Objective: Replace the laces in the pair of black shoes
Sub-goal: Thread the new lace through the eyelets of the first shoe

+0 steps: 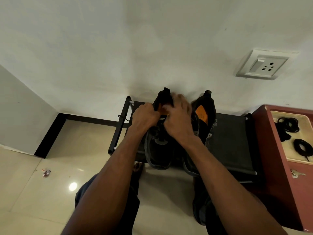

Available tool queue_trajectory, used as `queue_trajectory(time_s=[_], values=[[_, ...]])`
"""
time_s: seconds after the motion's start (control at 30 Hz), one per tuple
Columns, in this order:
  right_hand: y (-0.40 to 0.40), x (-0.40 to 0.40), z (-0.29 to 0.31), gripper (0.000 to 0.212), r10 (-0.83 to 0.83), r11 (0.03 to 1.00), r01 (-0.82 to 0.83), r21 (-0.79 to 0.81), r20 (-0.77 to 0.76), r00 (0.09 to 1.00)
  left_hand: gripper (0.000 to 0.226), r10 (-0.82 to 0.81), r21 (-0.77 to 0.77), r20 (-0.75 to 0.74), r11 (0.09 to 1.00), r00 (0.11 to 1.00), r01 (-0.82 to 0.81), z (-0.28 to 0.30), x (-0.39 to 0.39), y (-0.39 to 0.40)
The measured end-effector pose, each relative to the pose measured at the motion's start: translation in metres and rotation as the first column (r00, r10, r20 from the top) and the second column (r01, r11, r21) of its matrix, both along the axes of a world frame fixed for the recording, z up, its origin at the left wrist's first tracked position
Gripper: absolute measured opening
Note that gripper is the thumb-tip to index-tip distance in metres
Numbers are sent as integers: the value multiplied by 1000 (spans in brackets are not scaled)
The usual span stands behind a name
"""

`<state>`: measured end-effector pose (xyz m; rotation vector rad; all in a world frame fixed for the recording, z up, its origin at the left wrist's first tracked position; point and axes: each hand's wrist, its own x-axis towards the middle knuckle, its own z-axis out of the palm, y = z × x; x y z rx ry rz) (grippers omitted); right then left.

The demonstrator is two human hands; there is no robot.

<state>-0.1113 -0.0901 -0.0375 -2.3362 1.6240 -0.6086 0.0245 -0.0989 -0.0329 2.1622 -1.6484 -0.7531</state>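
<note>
Two black shoes with orange insoles stand side by side on a low black rack [233, 141], toes toward me. My left hand [145, 116] grips the left side of the left shoe [157, 155] at its opening. My right hand [177, 117] lies blurred over the same shoe's tongue and eyelets, fingers curled there; what they hold is hidden. The right shoe [205, 114] stands untouched beside my right wrist. Coiled black laces [288, 124] and a second bundle [303, 147] lie in a cream tray [288, 155] at the right.
The tray sits on a red cabinet [277, 167] to the right of the rack. A wall with a socket [264, 65] rises just behind the shoes. Tiled floor with a small wrapper [46, 173] spreads to the left. My legs are below the rack's front edge.
</note>
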Motion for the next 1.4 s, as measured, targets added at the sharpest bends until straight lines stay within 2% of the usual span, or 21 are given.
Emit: queue_trajectory(time_s=[0.07, 0.13, 0.23, 0.3, 0.33, 0.4, 0.47, 0.5, 0.6, 0.67, 0.73, 0.8, 0.9, 1.0, 1.1, 1.17, 1.4], values=[[7, 5, -8, 42, 123, 990, -108, 90, -177, 977, 21, 14, 2, 14, 1000, 1000, -14, 1, -1, 0], [8, 5, -16, 31, 144, 989, -130, 76, -216, 966, 21, 25, 4, 14, 1000, 1000, -25, 2, -2, 0], [2, -1, -16, 20, 42, 999, -44, -22, -108, 993, 18, 47, 35, -73, 998, 996, -45, 4, 0, 1], [-6, -7, -10, 18, -141, 984, 150, -100, 92, 986, 21, 56, 52, -114, 997, 992, -50, 3, 0, 2], [-10, -13, -4, 18, -259, 952, 291, -97, 248, 933, 23, 50, 56, -122, 997, 991, -44, 3, -1, 2], [-20, -25, 5, 18, -455, 840, 543, 7, 553, 698, 25, 41, 56, -124, 998, 991, -34, 4, -2, 4], [-30, -40, 12, 15, -553, 714, 695, 89, 680, 481, 27, 44, 51, -124, 998, 991, -38, 4, 0, 4], [-35, -48, 14, 15, -582, 680, 724, 112, 684, 440, 27, 49, 51, -127, 998, 991, -43, 3, 1, 4], [-37, -52, 13, 22, -637, 695, 699, 169, 597, 488, 27, 41, 44, -124, 998, 991, -36, 1, 1, 4], [-29, -42, 13, 38, -620, 723, 688, 68, 505, 601, 27, 33, 35, -119, 999, 992, -29, 0, 1, 3], [-18, -30, 14, 49, -508, 810, 582, -68, 412, 756, 26, 40, 31, -108, 999, 993, -37, -3, 0, 1], [-11, -20, 13, 45, -369, 921, 390, 8, 338, 866, 27, 53, 19, -73, 998, 996, -52, -5, 1, -3], [-5, -8, 1, 45, -278, 944, 235, 233, 173, 945, 39, 41, 54, -18, 998, 999, -40, -5, 1, -4], [-4, -3, -8, 52, -264, 922, 228, 312, 77, 961, 40, -23, 115, -18, 993, 1000, 25, -5, 4, -2], [-7, -6, -8, 46, -291, 910, 237, 339, 116, 950, 26, -59, 152, -44, 986, 997, 65, -5, 6, -2], [-8, -10, -7, 49, -293, 905, 225, 362, 143, 945, 16, -68, 161, -53, 984, 996, 75, -4, 6, -2], [-7, -32, -5, 64, -386, 855, 233, 463, 270, 882, 12, 78, 186, -191, 982, 979, -42, -12, 24, -5]])
